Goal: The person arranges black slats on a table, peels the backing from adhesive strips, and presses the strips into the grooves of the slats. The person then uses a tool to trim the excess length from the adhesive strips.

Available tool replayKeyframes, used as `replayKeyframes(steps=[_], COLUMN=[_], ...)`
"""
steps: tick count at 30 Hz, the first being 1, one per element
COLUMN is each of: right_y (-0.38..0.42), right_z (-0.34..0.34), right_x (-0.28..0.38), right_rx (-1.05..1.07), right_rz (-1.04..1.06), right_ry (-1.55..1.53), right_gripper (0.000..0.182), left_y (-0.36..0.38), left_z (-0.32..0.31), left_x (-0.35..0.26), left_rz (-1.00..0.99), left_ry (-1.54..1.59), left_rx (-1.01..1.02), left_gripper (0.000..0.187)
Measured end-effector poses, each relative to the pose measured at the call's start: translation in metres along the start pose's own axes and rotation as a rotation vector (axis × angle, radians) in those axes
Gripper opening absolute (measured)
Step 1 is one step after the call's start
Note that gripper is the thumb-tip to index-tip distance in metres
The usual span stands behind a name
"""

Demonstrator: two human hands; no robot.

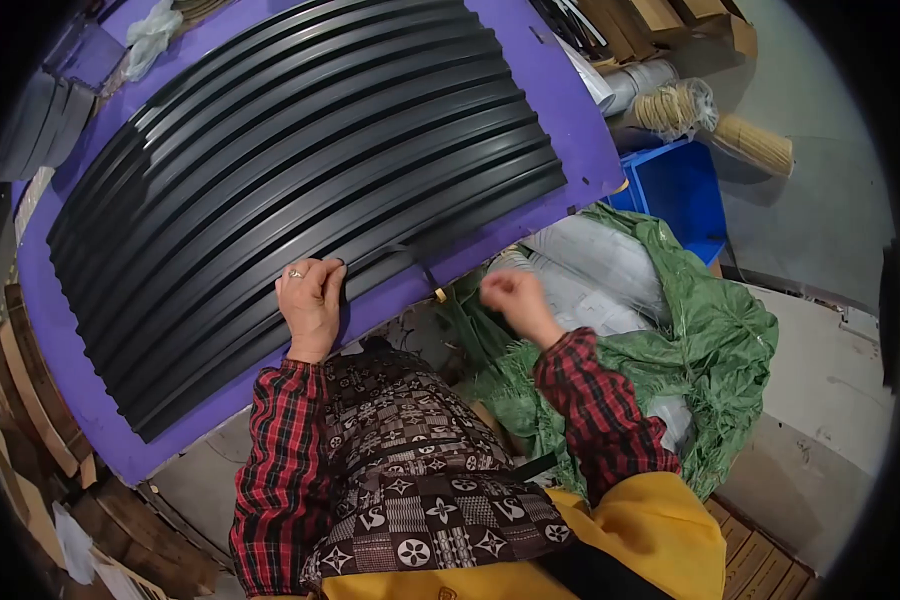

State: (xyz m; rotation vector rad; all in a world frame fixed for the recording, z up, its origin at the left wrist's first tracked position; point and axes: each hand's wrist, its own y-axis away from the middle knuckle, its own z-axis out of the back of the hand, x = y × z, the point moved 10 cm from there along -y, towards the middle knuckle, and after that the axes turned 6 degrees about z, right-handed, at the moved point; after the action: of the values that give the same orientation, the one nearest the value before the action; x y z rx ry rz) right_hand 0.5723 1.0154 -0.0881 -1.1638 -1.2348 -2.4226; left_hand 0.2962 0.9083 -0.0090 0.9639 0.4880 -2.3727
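Observation:
Long black ribbed strips (320, 160) lie side by side on a purple tabletop (370, 312), forming a wide dark panel. My left hand (310, 302), with a ring on one finger, pinches the near edge of the black strip closest to me. A thin dark band with a yellow tip (440, 295) hangs over the table's front edge, between my two hands. My right hand (522, 303) is off the table edge, above a green woven sack (690, 330). Its fingers are curled together and slightly blurred; whether anything is in them cannot be seen.
Grey-white wrapped bundles (600, 265) fill the sack, close by on the right. Behind it stands a blue bin (675, 195). Rolls of tan cord (675, 108) sit farther right on the floor. Curved brown pieces (40, 385) are stacked at the left. Clear plastic (152, 38) lies at the far-left corner.

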Motion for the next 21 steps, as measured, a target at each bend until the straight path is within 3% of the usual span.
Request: replayKeyframes(steps=[3,5,6,8,9,11,12,16,18,19,21], right_y=[-0.002,-0.011,-0.022,-0.048,-0.017,-0.006,0.015,0.103,0.107,0.107,0.108], right_z=[-0.061,-0.05,-0.055,-0.109,-0.095,-0.06,-0.021,0.078,0.096,0.106,0.108], right_x=[-0.043,-0.026,-0.039,-0.058,-0.02,-0.043,-0.032,0.06,0.091,0.108,0.113], right_rx=[-0.087,-0.457,-0.462,0.039,0.279,0.369,0.379,0.344,0.235,0.136,0.052], right_rz=[0.07,0.336,0.338,0.351,0.158,0.304,0.281,0.0,0.094,0.183,0.26], right_ry=[-0.136,-0.041,-0.059,-0.201,-0.004,-0.164,-0.279,-0.153,0.026,0.208,0.25], right_gripper=[0.027,0.035,0.035,0.033,0.027,0.017,0.015,0.022,0.023,0.023,0.023], left_y=[0.0,0.001,0.0,0.0,0.0,0.001,0.0,0.003,0.003,0.007,0.028], left_z=[-0.002,-0.004,-0.005,-0.006,-0.007,-0.006,-0.006,-0.006,0.011,0.016,0.015], left_x=[0.001,0.002,0.003,0.004,0.006,0.006,0.007,0.002,-0.009,-0.017,-0.036], left_rz=[0.016,0.014,0.019,0.027,0.043,0.041,0.046,0.012,-0.063,-0.062,-0.022], left_ry=[0.009,0.0,0.004,0.004,0.019,0.02,0.026,0.016,0.164,0.194,0.386], left_rx=[0.022,0.029,0.034,0.055,0.071,0.073,0.07,0.07,-0.055,-0.06,-0.022], left_gripper=[0.005,0.005,0.005,0.005,0.005,0.005,0.005,0.005,0.005,0.006,0.005])
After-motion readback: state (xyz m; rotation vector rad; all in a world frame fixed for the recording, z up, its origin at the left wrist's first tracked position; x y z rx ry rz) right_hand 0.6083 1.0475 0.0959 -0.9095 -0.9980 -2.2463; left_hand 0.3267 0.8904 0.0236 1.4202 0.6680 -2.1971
